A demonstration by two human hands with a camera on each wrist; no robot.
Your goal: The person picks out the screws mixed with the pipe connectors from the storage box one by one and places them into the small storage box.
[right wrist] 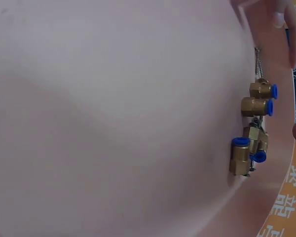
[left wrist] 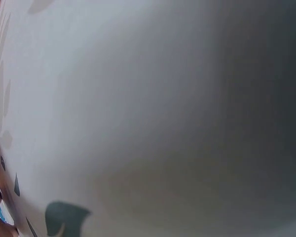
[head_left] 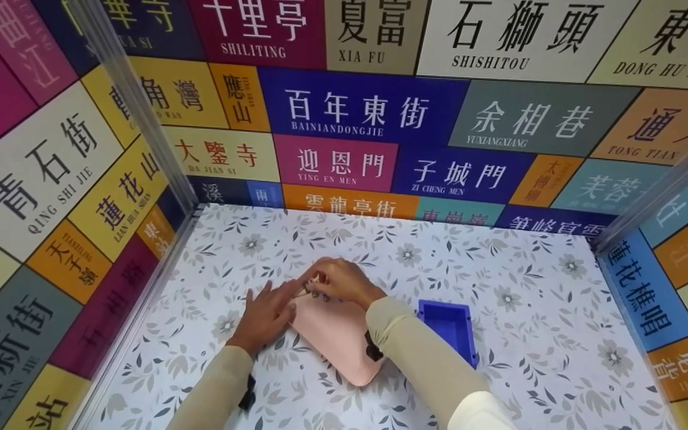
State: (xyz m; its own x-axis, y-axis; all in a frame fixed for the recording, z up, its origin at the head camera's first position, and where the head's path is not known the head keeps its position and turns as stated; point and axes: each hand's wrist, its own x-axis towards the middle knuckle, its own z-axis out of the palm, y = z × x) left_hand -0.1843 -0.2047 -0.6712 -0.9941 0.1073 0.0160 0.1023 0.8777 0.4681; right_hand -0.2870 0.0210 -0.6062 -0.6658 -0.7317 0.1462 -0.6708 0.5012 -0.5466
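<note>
Brass fittings [right wrist: 255, 107] and screws [right wrist: 258, 64] lie at the far end of a pink tray [head_left: 335, 334]; none shows in the blue box [head_left: 448, 325], so most seems left. The left hand [head_left: 267, 316], fingers spread, touches the tray; whether the right hand [head_left: 344, 279] pinches anything is unclear.

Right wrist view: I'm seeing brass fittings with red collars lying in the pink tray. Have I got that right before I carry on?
Not quite: the collars are blue, not red, as the right wrist view shows. The rest stands: the brass fittings lie in the pink tray.
</note>
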